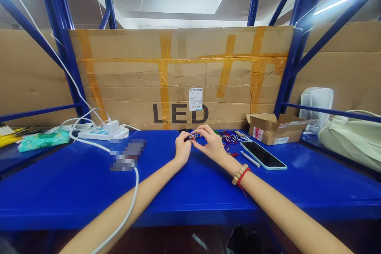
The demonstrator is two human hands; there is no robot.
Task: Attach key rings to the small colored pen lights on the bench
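Observation:
My left hand [181,150] is closed around a small dark piece with a silvery end [189,137], too small to name. Coming in from the right, my right hand [210,145] pinches at that end with thumb and index finger, its other fingers curled above. Most of the piece is hidden by the fingers. Just behind my right hand lies a pile of slim coloured and silvery pieces [230,137], partly covered by the hand. A red piece [233,154] lies apart from it, near my right wrist.
A phone [264,155] and a pale pen-like stick [250,159] lie to the right. Behind them stands an open cardboard box [272,129]. At left are a power strip [98,131], a white cable [135,190] crossing over my left forearm and a green packet [43,141]. Cardboard [133,79] walls the back.

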